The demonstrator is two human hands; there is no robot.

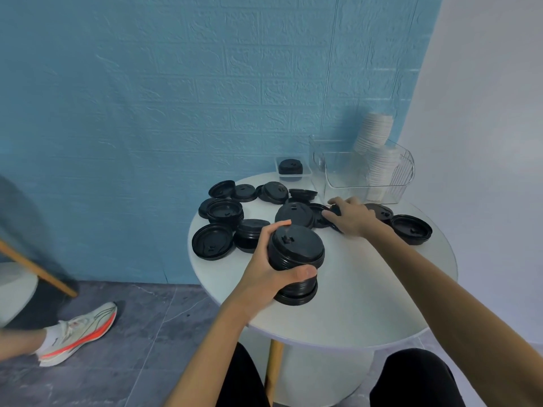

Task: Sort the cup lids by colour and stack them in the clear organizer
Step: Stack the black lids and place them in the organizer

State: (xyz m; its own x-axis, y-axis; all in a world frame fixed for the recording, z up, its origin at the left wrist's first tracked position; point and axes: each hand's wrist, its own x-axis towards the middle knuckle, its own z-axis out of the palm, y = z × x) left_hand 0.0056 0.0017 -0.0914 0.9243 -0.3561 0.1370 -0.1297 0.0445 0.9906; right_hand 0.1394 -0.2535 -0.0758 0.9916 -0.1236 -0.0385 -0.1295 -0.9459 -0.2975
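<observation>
My left hand [271,259] grips a tall stack of black lids [295,254] that stands on the round white table [367,289]. Further back, my right hand [351,215] pinches a single black lid [330,215] lying among several loose black lids [226,211] spread over the table's far half. The clear organizer [367,177] stands at the back right with a leaning stack of white lids [377,148] inside it. A small clear tray [305,168] next to it holds a short stack of black lids.
A blue brick-pattern wall rises right behind the table. Another person's foot in a white and orange shoe [79,330] is on the grey floor at the left. My knees sit under the table's near edge.
</observation>
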